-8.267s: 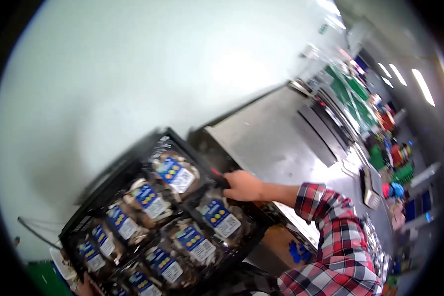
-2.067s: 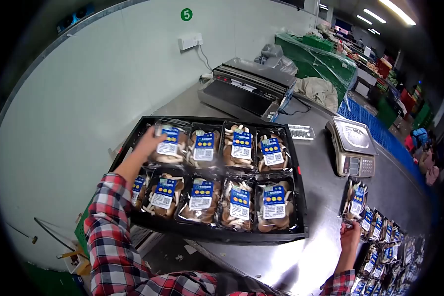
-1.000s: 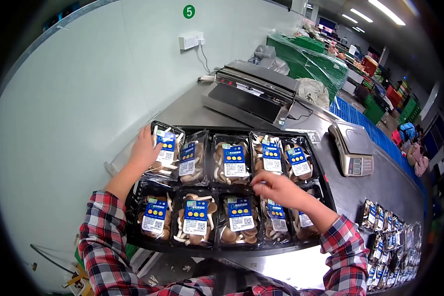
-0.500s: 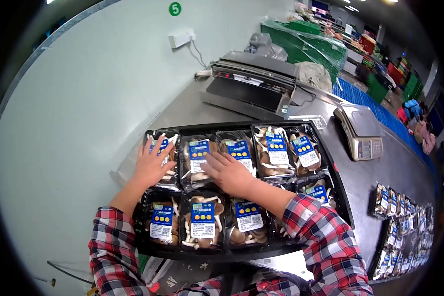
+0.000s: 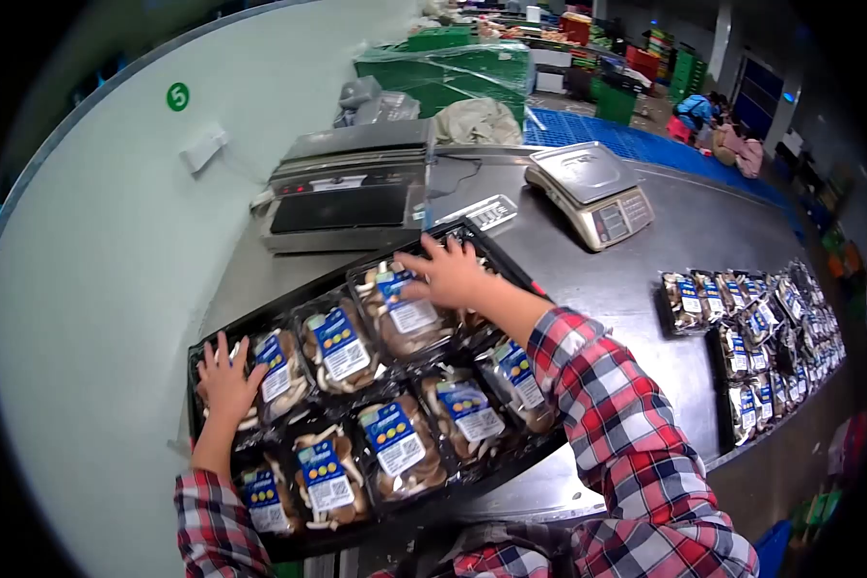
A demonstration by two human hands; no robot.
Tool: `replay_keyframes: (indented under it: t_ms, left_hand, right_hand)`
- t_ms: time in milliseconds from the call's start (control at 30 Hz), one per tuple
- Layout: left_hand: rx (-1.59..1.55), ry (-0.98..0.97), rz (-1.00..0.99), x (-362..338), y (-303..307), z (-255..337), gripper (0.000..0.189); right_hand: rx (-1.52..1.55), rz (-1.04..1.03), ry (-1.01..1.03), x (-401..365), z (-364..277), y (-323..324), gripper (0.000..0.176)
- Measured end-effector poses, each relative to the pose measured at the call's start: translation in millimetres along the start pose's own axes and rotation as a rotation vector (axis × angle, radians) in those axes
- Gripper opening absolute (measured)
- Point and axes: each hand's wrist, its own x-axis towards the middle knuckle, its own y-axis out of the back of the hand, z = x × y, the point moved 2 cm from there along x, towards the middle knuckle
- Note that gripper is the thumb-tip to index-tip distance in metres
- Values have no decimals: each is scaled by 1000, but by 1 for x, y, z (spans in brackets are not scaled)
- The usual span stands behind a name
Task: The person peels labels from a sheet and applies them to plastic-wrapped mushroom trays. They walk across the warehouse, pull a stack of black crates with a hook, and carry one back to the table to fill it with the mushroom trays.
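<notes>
A black crate (image 5: 433, 512) lies at an angle in front of me, holding two rows of film-wrapped mushroom packs (image 5: 342, 358) with blue-and-white labels. My left hand (image 5: 226, 387) rests with spread fingers on the pack at the crate's left end, mostly covering it. Over the far row, toward the right, my right hand (image 5: 453, 276) is open, its fingers reaching across the top of a larger-looking mushroom pack (image 5: 409, 323). The packs under my right wrist are partly hidden. Neither hand grips anything.
Behind the crate stands a wrapping machine (image 5: 342, 197), with a weighing scale (image 5: 592, 197) to its right. Several more mushroom packs (image 5: 742, 347) stand in rows on the right of the steel table (image 5: 597, 289). People (image 5: 732, 144) sit in the far background.
My view has turned to the right. The crate now sits more slanted, its right end farther away. My right hand has shifted rightward along the far row; my left hand stays at the left end.
</notes>
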Motion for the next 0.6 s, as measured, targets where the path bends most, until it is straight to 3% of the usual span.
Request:
replay_keyframes:
  t_ms: [33, 200, 267, 300, 400, 433, 500, 533, 600]
  left_hand:
    - [2, 17, -8, 2, -4, 0, 59]
    - [106, 0, -32, 3, -2, 7, 55]
    - [150, -83, 92, 7, -26, -8, 58]
    - [177, -30, 31, 9, -23, -5, 57]
    - [158, -74, 150, 1, -16, -4, 52]
    - [71, -131, 284, 2, -27, -16, 50]
    - [106, -144, 434, -3, -17, -14, 48]
    - [267, -5, 277, -9, 1, 3, 46]
    - [222, -48, 313, -23, 46, 45, 53]
  right_hand:
    - [-56, -159, -19, -10, 4, -8, 58]
    - [-22, -109, 16, -11, 2, -33, 55]
    - [-15, -113, 21, -10, 10, -34, 57]
    - [55, -160, 1, -11, 11, -28, 57]
    - [151, -243, -29, -20, 13, -5, 61]
    - [167, -259, -21, -25, 13, 9, 63]
    - [463, -188, 37, -41, 31, 28, 63]
    - [542, -73, 82, -62, 49, 51, 60]
    - [375, 354, 152, -101, 119, 61, 46]
